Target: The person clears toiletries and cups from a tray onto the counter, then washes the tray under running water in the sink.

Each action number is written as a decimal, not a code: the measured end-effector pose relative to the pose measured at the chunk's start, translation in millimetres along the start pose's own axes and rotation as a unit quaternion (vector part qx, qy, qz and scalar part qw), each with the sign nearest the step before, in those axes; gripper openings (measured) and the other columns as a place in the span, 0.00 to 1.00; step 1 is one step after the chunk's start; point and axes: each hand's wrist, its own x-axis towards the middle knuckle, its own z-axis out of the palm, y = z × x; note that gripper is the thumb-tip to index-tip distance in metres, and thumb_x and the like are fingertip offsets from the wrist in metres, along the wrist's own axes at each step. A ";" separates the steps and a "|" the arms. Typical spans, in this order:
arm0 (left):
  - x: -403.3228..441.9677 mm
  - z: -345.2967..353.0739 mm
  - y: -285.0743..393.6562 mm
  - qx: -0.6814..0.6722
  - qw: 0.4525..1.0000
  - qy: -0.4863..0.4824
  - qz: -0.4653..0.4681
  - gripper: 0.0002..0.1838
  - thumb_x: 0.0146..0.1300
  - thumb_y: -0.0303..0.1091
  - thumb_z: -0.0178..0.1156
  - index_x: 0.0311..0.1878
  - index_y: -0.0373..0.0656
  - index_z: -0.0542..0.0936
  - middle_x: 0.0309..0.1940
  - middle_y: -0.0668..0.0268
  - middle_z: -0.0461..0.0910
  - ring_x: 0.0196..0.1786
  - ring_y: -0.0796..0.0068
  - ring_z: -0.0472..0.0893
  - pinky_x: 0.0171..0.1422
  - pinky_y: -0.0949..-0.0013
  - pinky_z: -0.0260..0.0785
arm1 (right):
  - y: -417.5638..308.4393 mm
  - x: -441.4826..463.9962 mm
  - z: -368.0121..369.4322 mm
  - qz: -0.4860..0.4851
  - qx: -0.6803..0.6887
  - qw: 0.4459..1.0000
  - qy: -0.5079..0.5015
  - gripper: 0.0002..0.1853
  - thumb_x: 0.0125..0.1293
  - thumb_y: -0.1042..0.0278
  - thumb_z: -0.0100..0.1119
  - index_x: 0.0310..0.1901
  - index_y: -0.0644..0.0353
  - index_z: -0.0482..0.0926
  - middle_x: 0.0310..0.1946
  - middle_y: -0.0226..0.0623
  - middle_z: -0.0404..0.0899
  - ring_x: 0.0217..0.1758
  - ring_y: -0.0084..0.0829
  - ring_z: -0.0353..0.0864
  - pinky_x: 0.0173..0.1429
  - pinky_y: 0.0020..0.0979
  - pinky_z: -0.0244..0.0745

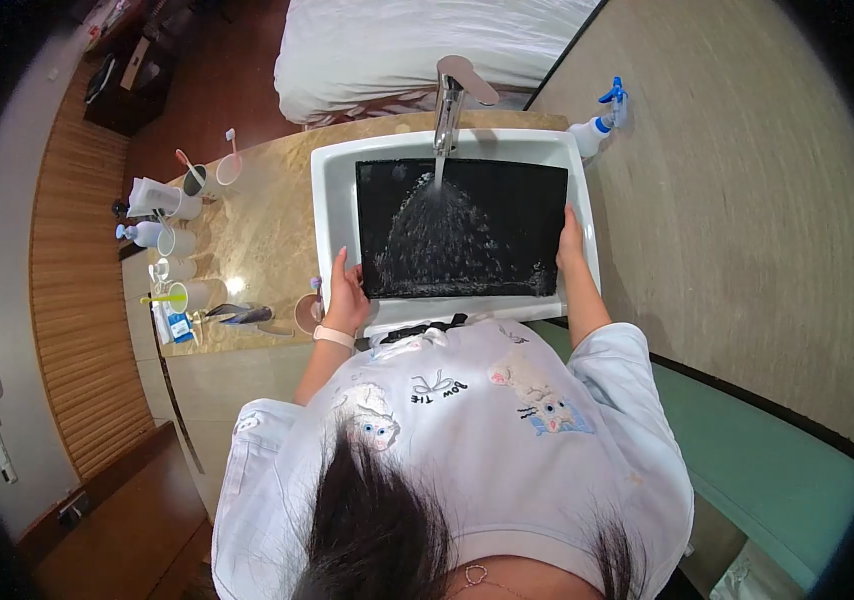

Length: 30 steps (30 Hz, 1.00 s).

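Note:
A flat black rectangular panel (462, 230) lies over the white sink (332, 190), its surface wet. Water runs from the chrome faucet (449, 105) onto the panel's upper part and fans out downward. My left hand (347, 298) grips the panel's lower left corner, with a pale band on the wrist. At the right edge, my right hand (572, 242) holds the panel, its fingers partly hidden by the panel and the sink rim.
Cups with toothbrushes (197, 180), pump bottles and other toiletries line the left of the stone counter (267, 190). A spray bottle (592, 132) stands right of the sink, beside the wall (737, 220). Beyond the counter is a white bed (377, 50).

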 end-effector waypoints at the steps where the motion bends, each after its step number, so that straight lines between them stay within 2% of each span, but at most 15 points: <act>1: -2.1 4.2 0.9 0.002 1.000 0.008 -0.017 0.40 0.55 0.66 0.44 0.51 0.34 0.70 0.49 0.59 0.74 0.54 0.65 0.70 0.60 0.63 0.56 | -2.0 -2.9 -0.3 -0.009 -0.001 1.000 -0.009 0.30 0.66 0.48 0.42 0.55 0.71 0.67 0.53 0.44 0.70 0.56 0.36 0.67 0.61 0.32 0.58; 3: -6.7 14.1 2.8 0.007 0.998 0.026 -0.051 0.43 0.52 0.69 0.45 0.53 0.34 0.68 0.51 0.58 0.72 0.55 0.64 0.69 0.61 0.61 0.56 | -4.1 -6.6 -1.0 -0.026 -0.002 0.999 -0.027 0.30 0.66 0.48 0.42 0.54 0.71 0.68 0.53 0.44 0.70 0.55 0.36 0.67 0.61 0.32 0.58; 6: -1.6 9.2 -0.9 0.007 0.999 0.005 -0.042 0.46 0.50 0.71 0.45 0.55 0.34 0.66 0.53 0.58 0.71 0.56 0.63 0.68 0.63 0.59 0.53 | -5.8 -11.7 2.0 -0.046 0.006 0.999 -0.029 0.29 0.66 0.48 0.42 0.54 0.71 0.68 0.53 0.44 0.70 0.55 0.35 0.67 0.61 0.32 0.58; 9: -1.2 9.5 -1.1 0.000 0.999 0.015 -0.032 0.45 0.52 0.69 0.45 0.56 0.33 0.66 0.53 0.57 0.71 0.57 0.62 0.68 0.64 0.60 0.54 | -12.7 -23.2 9.6 -0.084 -0.005 0.996 -0.008 0.30 0.66 0.47 0.42 0.53 0.71 0.68 0.52 0.44 0.70 0.55 0.35 0.68 0.61 0.32 0.58; 15: 9.2 5.4 -2.7 -0.040 0.999 -0.003 -0.016 0.42 0.56 0.64 0.46 0.56 0.30 0.64 0.53 0.56 0.71 0.56 0.63 0.70 0.65 0.67 0.57 | -14.2 -18.0 10.4 -0.087 0.019 0.996 -0.029 0.31 0.66 0.46 0.42 0.54 0.72 0.67 0.53 0.44 0.70 0.56 0.33 0.67 0.62 0.31 0.57; 18: 16.9 3.2 -1.0 -0.031 0.999 0.003 -0.010 0.42 0.55 0.65 0.46 0.57 0.31 0.64 0.54 0.56 0.71 0.57 0.64 0.70 0.64 0.67 0.58 | -12.0 -7.8 8.3 -0.070 0.047 0.996 -0.029 0.31 0.66 0.46 0.42 0.54 0.72 0.67 0.53 0.44 0.69 0.56 0.33 0.67 0.62 0.30 0.56; 21: 19.3 7.4 1.7 0.004 1.000 0.028 -0.012 0.44 0.54 0.67 0.46 0.59 0.33 0.63 0.54 0.60 0.71 0.56 0.66 0.71 0.59 0.73 0.61 | -8.8 1.1 10.1 -0.095 0.051 0.994 -0.002 0.30 0.66 0.47 0.41 0.53 0.72 0.68 0.51 0.43 0.71 0.54 0.33 0.69 0.61 0.30 0.57; 24: 16.2 15.7 6.7 0.050 0.996 0.067 -0.019 0.46 0.52 0.70 0.44 0.61 0.38 0.62 0.54 0.67 0.71 0.55 0.67 0.68 0.61 0.75 0.53 | -19.0 -12.2 17.3 -0.111 0.054 0.992 0.006 0.29 0.66 0.47 0.41 0.49 0.71 0.71 0.47 0.42 0.74 0.51 0.32 0.71 0.59 0.30 0.60; 27: 24.7 8.5 6.6 0.043 0.997 0.057 -0.006 0.46 0.51 0.73 0.41 0.63 0.43 0.62 0.53 0.72 0.70 0.54 0.68 0.65 0.62 0.73 0.46 | -21.7 -9.6 16.8 -0.096 0.094 0.990 0.046 0.24 0.66 0.52 0.42 0.44 0.69 0.74 0.41 0.39 0.76 0.45 0.32 0.74 0.54 0.31 0.66; 30: 20.0 11.6 13.2 0.025 1.000 -0.002 -0.016 0.42 0.53 0.71 0.40 0.60 0.45 0.66 0.53 0.74 0.69 0.55 0.67 0.61 0.62 0.66 0.42 | -17.9 1.6 2.1 -0.164 0.105 0.981 -0.005 0.19 0.65 0.58 0.43 0.42 0.68 0.75 0.37 0.38 0.77 0.40 0.31 0.76 0.48 0.32 0.69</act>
